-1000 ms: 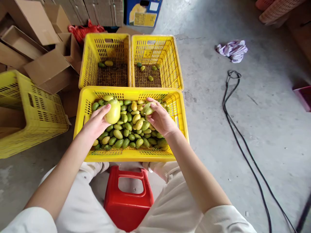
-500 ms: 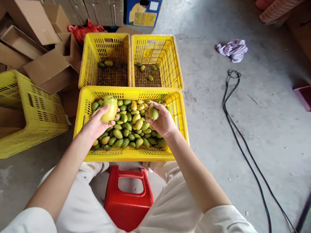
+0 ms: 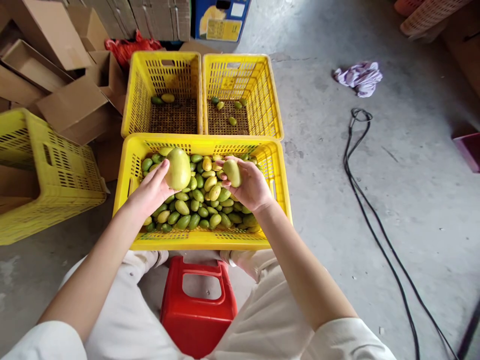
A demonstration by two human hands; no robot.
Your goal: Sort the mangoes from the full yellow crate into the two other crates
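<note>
My left hand (image 3: 155, 187) grips a large yellow-green mango (image 3: 178, 169), its thumb along the fruit's near side. In my right hand (image 3: 252, 185) lies a smaller green mango (image 3: 232, 173), cradled by curled fingers. Both hands hover over a wide yellow crate (image 3: 202, 244) full of small green and yellowish mangoes (image 3: 195, 205). Behind it stand two more yellow crates. The back left crate (image 3: 137, 95) holds two mangoes (image 3: 168, 98) at its far side; in the back right crate (image 3: 275, 105) several small ones (image 3: 232, 121) are scattered over the bottom.
A red plastic stool (image 3: 198, 320) stands between my legs. Cardboard boxes (image 3: 73, 107) and another yellow crate (image 3: 63, 175) lie at left. On the floor at right are a black cable (image 3: 348, 170) and a crumpled purple cloth (image 3: 360, 77). A blue carton (image 3: 221, 20) stands behind.
Both mangoes have been turned in my fingers, showing other sides. The larger one has shifted slightly right, the smaller slightly left. The crates have not moved.
</note>
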